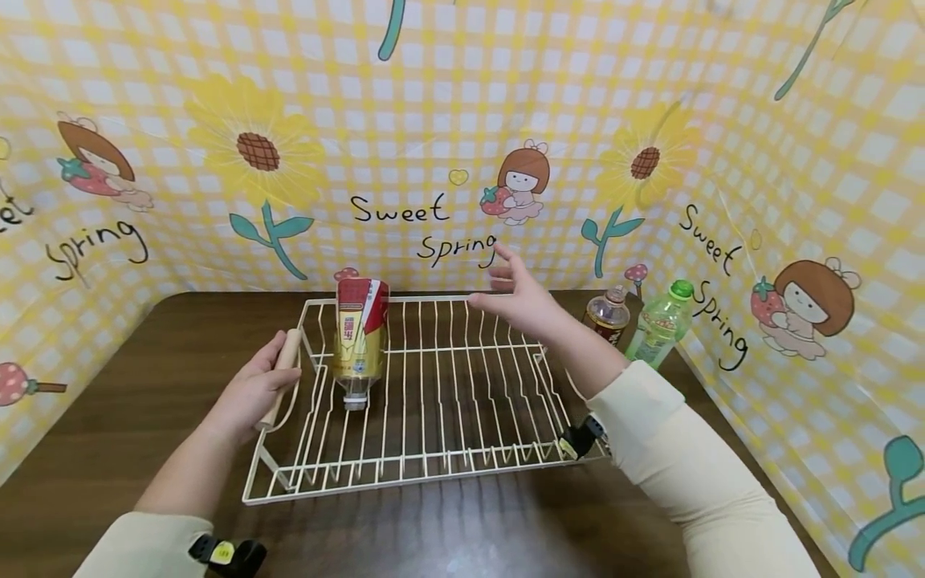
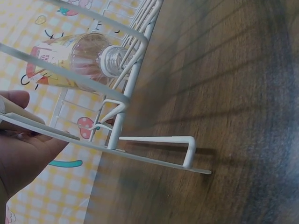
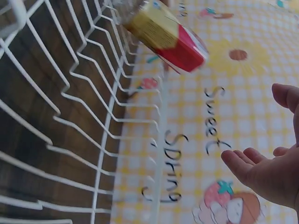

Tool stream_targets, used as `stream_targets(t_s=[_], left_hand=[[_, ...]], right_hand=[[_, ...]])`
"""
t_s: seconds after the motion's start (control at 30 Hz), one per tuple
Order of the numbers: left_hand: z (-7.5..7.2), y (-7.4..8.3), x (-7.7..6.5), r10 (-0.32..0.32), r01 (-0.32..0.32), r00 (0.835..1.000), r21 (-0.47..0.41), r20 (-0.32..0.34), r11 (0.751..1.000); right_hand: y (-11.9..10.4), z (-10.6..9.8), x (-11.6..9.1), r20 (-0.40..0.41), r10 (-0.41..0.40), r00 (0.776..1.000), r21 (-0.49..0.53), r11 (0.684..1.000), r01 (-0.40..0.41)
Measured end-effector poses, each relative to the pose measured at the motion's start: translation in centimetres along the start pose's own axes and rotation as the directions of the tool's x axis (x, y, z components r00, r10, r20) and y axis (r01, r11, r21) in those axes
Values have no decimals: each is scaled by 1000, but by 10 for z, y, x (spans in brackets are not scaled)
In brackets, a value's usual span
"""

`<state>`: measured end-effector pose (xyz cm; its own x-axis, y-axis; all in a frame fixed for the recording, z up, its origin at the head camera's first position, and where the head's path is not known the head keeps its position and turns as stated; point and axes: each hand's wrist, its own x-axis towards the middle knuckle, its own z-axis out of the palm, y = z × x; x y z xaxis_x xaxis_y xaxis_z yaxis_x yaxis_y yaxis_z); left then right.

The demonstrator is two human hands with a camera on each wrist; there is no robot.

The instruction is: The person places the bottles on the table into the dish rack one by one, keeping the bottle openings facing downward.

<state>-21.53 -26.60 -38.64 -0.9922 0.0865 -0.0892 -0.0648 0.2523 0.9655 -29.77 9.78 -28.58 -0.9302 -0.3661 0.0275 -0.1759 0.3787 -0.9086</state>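
My left hand (image 1: 246, 397) grips the light wooden handle (image 1: 291, 352) at the left side of a white wire dish rack (image 1: 361, 488). A clear plastic bottle (image 1: 361, 333) with a red and yellow label stands neck-down in the rack's left part. In the left wrist view the bottle's neck (image 2: 112, 60) is down among the wires. Fingers spread and holding nothing, my right hand (image 1: 519, 295) hovers over the back right of the rack. The right wrist view shows this hand (image 3: 266, 175) apart from the bottle (image 3: 170, 37).
Behind my right forearm stand a dark-labelled bottle (image 1: 605, 315) and a green-capped bottle (image 1: 659, 327), on the table's right side. The dark wooden table (image 1: 433, 534) backs onto a yellow checked cloth (image 1: 433, 104), which also rises along both sides.
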Motion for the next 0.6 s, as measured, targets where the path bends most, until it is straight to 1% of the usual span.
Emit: stream_targets(t_s=[0.1, 0.2, 0.33, 0.43, 0.6], left_hand=[[-3, -3, -1, 3, -3, 1000, -13, 31, 1000], [-5, -7, -1, 8, -7, 999, -30, 51, 1000], [-6, -11, -3, 33, -26, 997, -86, 74, 996], [-6, -14, -4, 55, -43, 995, -136, 88, 990], [-6, -17, -7, 68, -50, 993, -171, 101, 984]], right_hand=[[1, -16, -10, -23, -19, 1000, -30, 999, 18], [4, -31, -20, -40, -20, 999, -35, 999, 19], [14, -48, -34, -72, -6, 997, -37, 999, 3], [22, -60, -44, -104, -4, 995, -60, 998, -2], [32, -76, -60, -158, -10, 987, -91, 996, -4]])
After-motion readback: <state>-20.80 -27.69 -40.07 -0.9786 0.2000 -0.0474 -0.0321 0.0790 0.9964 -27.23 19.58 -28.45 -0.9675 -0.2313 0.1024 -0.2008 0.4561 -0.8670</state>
